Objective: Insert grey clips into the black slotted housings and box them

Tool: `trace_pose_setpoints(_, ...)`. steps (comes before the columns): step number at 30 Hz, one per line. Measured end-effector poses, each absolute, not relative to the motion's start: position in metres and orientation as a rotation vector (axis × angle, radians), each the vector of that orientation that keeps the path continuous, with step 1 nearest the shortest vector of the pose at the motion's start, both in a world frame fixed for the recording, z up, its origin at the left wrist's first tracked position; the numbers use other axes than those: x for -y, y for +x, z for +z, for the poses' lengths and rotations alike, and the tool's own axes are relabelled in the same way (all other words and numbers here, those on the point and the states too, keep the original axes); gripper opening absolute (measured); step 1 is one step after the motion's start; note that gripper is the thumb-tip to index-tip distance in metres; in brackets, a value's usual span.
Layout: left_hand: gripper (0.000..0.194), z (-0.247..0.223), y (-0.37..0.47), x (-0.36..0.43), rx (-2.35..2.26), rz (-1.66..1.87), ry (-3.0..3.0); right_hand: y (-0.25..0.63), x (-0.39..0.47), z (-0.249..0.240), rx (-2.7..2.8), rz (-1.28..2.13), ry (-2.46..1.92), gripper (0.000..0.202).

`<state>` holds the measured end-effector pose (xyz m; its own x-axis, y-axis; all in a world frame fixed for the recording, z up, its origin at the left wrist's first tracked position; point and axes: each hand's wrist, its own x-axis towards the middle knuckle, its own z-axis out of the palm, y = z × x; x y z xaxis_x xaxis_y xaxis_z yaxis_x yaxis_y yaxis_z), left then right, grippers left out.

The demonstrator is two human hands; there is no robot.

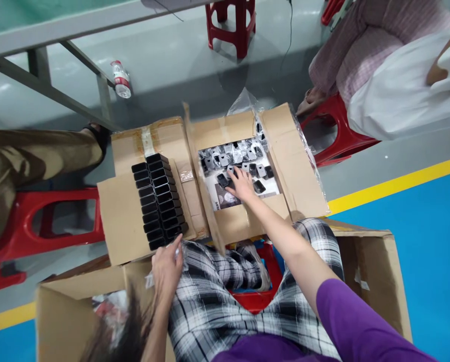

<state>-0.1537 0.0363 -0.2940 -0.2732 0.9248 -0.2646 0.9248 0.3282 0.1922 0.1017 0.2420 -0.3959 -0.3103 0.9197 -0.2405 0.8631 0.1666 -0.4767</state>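
Note:
My right hand (242,185) reaches into the open cardboard box (234,226) in front of me. Its fingers are spread over small black-and-grey rectangular pieces (260,187), apparently touching one. More of these pieces, some in clear wrapping (236,152), lie toward the box's far side on a printed sheet (225,197). My left hand (166,266) is by my left knee, fingers curled around crumpled clear plastic (148,280), index finger stretched toward the near end of two rows of black rectangular cases (159,201). These cases stand on a cardboard surface to the left.
Large open cartons flank me, one left (63,311) with plastic waste inside, one right (375,271). Red stools (59,193) stand around, with people seated on both sides. A table frame (74,22) crosses the upper left; a plastic bottle (121,80) is near its leg.

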Motion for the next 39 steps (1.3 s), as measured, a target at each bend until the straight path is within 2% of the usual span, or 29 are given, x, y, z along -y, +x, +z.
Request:
trace_pose_setpoints(8,0.034,-0.31,-0.174,-0.012,-1.914,0.142,1.899,0.076,-0.243,-0.399,2.4,0.957,-1.718,0.051)
trace_pose_setpoints(13,0.036,-0.314,-0.178,-0.011,-1.956,0.337,1.827,0.067,-0.243,-0.383,2.376,0.916,-1.701,0.047)
trace_pose_setpoints(19,0.037,-0.31,-0.171,-0.008,-2.213,0.475,1.727,0.126,-0.291,-0.384,1.996,0.706,-2.126,0.058)
trace_pose_setpoints(24,0.041,-0.308,-0.164,-0.017,-2.235,0.407,1.574,0.179,-0.325,-0.403,1.79,0.787,-2.292,0.039)
trace_pose_setpoints(31,0.045,-0.287,-0.15,-0.035,-2.244,0.431,1.25,0.206,-0.323,-0.396,1.594,0.996,-2.069,0.026)
trace_pose_setpoints(34,0.051,-0.281,-0.11,-0.059,-2.116,0.569,1.131,0.215,-0.292,-0.384,1.458,1.102,-1.882,0.032)
trace_pose_setpoints(39,0.065,-0.305,-0.012,-0.124,-1.682,0.844,0.82,0.197,-0.213,-0.358,1.344,1.563,-1.462,0.043)
